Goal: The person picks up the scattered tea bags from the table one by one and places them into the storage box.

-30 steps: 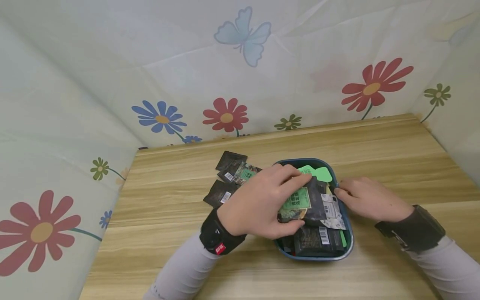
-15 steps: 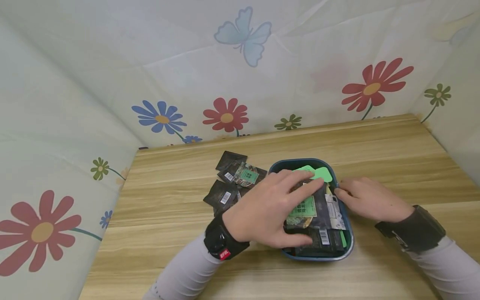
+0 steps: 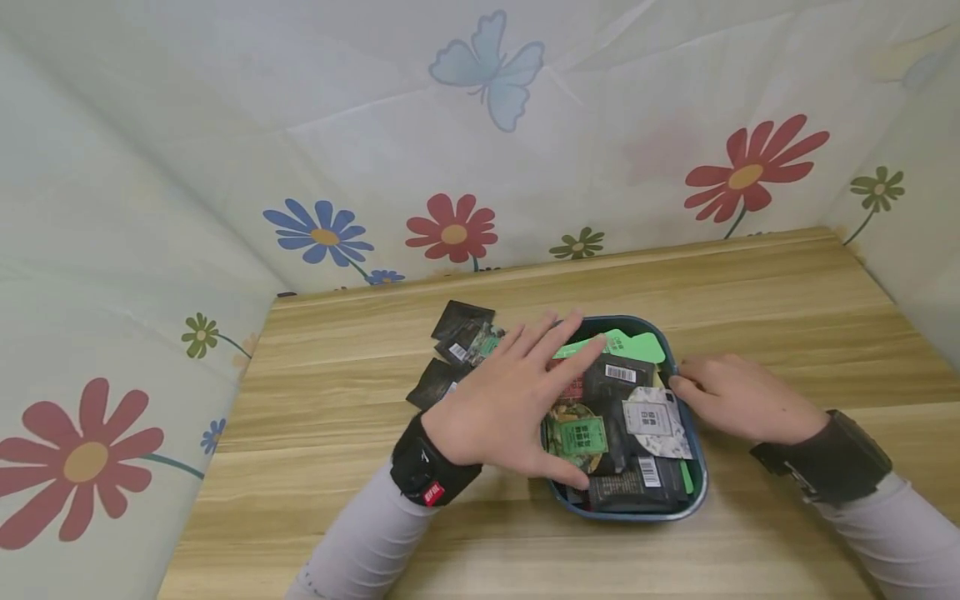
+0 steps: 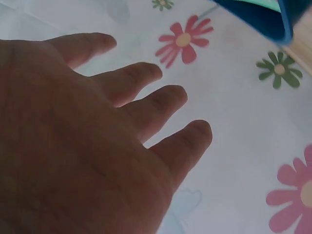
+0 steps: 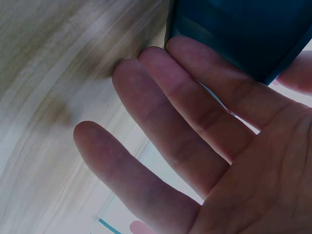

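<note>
A blue rectangular bin (image 3: 697, 492) holds several flat packets. Among them are a black packet with a green label (image 3: 582, 435), a packet with a white label (image 3: 651, 418) and bright green tags (image 3: 643, 347). Over the bin's left side is my left hand (image 3: 510, 400), fingers straight and spread, its thumb near the green-labelled packet; whether it touches is unclear. In the left wrist view nothing sits in the left hand (image 4: 112, 131). At the right rim, my right hand (image 3: 738, 398) holds the bin, thumb at the edge and fingers along the outer wall (image 5: 234, 34).
Left of the bin, several black packets (image 3: 442, 382) lie loosely on the wooden table (image 3: 337, 375), partly hidden by the left hand. Walls of flower-printed cloth (image 3: 600, 150) rise behind the table and at both sides.
My left hand went right over the bin, then back left with its fingers spreading. The green-labelled packet now lies lower, and the white-labelled packet is uncovered. My right hand stayed put.
</note>
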A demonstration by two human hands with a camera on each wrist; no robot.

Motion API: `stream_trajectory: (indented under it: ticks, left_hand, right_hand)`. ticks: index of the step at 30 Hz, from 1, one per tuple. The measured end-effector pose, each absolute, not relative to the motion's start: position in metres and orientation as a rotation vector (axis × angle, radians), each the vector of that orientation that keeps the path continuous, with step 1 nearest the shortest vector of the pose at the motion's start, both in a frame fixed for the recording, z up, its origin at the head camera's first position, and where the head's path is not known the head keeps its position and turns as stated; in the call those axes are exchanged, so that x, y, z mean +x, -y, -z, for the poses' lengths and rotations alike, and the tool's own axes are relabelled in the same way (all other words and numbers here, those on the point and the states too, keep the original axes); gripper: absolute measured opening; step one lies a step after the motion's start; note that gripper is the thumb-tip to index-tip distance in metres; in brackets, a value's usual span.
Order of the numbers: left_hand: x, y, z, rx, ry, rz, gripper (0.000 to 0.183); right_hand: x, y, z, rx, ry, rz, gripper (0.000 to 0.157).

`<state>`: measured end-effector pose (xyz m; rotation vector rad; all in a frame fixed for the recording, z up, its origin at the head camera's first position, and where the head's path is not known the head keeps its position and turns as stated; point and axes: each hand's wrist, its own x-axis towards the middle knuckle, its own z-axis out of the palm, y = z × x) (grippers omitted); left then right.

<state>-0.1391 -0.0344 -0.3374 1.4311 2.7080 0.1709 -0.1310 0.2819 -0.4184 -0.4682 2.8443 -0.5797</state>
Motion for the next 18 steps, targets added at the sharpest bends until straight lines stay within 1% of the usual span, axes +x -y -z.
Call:
stream_trajectory:
  ticks: [7,13,18]
  left_hand:
    - [-0.165,0.086,0.343,1.305,-2.759,-0.21,0.129]
    - [-0.186,0.135,0.369,1.157,-2.738,-0.169,0.121]
    - [-0.197,0.164,0.396,1.094,-2.707,-0.138,0.112]
  right_hand:
    - [-0.13,-0.281,0.418,-0.455,-2.84,0.581,0.025]
    - [-0.129,-0.281,0.418,-0.433,-2.826,0.577,0.026]
    - [-0.13,-0.28,0.418,-0.435,-2.83,0.573,0.026]
